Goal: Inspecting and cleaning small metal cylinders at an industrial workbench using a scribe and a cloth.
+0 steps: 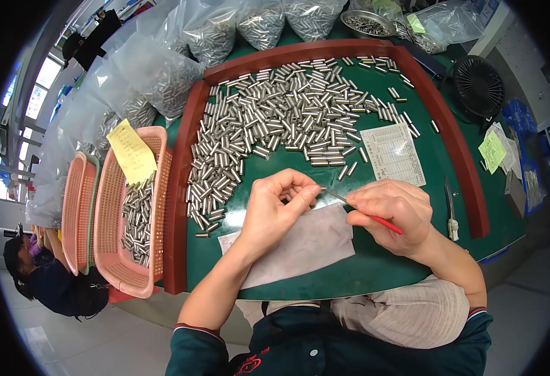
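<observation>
Pinching what looks like a small metal piece [322, 187] in the left hand's [276, 203] closed fingertips, above the cloth [300, 245] towards the surface's [385, 271] near edge, gripping a red-handled tool [385, 224] in the curled right hand [403, 210], best guided lightly!

Forearms [217, 289] converge from below, left fingers [295, 177] pinched against the thumb [304, 199], right fingers [374, 195] curled

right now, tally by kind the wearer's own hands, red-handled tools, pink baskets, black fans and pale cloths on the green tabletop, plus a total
Own hands: 2 (left hand, right hand)
Red-handled tool: 1
Pink baskets: 2 (larger-looking basket, outer basket)
Black fan: 1
Pale cloth: 1
Total: 7
</observation>
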`<state>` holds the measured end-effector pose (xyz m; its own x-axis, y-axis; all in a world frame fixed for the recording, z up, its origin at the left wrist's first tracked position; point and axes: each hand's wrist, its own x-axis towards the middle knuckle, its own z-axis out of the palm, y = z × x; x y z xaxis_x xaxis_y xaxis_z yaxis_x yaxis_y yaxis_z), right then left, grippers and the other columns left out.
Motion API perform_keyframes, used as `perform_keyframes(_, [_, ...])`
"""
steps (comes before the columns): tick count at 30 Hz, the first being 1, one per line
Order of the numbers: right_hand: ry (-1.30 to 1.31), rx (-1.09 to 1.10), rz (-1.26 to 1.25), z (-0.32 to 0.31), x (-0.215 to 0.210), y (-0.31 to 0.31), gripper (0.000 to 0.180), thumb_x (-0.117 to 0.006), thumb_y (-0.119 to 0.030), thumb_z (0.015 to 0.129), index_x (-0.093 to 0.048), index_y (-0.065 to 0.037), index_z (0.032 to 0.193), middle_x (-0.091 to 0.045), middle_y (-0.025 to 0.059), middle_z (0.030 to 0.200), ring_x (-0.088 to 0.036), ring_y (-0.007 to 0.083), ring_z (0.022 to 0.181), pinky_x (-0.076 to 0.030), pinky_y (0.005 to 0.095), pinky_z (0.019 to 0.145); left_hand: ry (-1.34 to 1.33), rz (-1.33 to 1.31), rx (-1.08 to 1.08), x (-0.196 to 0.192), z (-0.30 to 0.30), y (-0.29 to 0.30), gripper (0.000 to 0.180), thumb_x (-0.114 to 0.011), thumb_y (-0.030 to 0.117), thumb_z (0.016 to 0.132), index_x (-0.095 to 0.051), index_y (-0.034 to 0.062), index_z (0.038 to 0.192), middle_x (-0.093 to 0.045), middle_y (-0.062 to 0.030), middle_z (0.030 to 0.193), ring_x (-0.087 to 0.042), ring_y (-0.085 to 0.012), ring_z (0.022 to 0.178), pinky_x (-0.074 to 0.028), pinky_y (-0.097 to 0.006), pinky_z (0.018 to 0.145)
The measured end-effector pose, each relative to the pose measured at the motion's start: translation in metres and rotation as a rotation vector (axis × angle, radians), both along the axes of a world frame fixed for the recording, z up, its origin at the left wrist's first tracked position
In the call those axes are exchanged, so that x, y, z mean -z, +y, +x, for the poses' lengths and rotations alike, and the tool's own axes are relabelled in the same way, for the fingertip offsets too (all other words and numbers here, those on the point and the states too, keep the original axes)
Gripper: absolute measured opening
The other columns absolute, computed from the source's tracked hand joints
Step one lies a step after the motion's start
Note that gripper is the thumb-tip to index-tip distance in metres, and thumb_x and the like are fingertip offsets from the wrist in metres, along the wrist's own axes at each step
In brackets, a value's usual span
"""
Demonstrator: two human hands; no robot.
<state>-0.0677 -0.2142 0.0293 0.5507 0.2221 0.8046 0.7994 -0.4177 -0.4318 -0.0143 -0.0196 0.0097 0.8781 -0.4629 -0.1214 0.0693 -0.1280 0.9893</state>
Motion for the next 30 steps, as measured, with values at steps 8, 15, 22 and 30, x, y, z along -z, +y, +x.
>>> perform_keyframes(8, [0.038,-0.030,-0.105,-0.006,-0.012,0.003,0.013,-0.060,0.007,0.077,-0.057,0.001,0.088,-0.066,0.0165,0.084,-0.067,0.0288,0.076,-0.055,0.0315,0.063,-0.103,0.071,-0.168,0.008,0.009,0.004,0.012,-0.063,0.009,0.084,-0.063,-0.0034,0.082,-0.062,-0.0036,0.065,-0.056,-0.0067,0.058,-0.045,-0.021,0.053])
perform_keyframes(15, [0.001,0.043,0.020,-0.003,-0.009,0.001,0.015,-0.061,0.005,0.078,-0.055,0.001,0.092,-0.066,0.0165,0.083,-0.067,0.0291,0.073,-0.055,0.0314,0.061,0.119,-0.145,-0.107,0.000,0.013,0.009,0.009,-0.061,0.008,0.085,-0.060,-0.0004,0.087,-0.063,-0.0066,0.072,-0.060,-0.0103,0.065,-0.049,-0.021,0.064])
perform_keyframes(22, [-0.026,0.061,0.060,-0.002,-0.008,0.003,0.023,-0.069,0.007,0.069,-0.058,0.002,0.089,-0.064,0.0141,0.079,-0.066,0.0254,0.069,-0.053,0.0277,0.056,0.248,-0.305,-0.049,0.007,0.017,0.012,0.012,-0.061,0.001,0.083,-0.057,0.0001,0.094,-0.064,-0.0094,0.083,-0.062,-0.0123,0.073,-0.051,-0.023,0.068])
perform_keyframes(30, [0.036,0.031,0.029,-0.005,-0.008,0.001,0.016,-0.063,0.004,0.078,-0.055,0.001,0.092,-0.065,0.0167,0.084,-0.067,0.0282,0.074,-0.055,0.0311,0.061,0.337,-0.348,-0.021,0.008,0.017,0.012,0.016,-0.063,-0.002,0.081,-0.056,-0.0003,0.095,-0.064,-0.0087,0.085,-0.063,-0.0136,0.076,-0.051,-0.024,0.072])
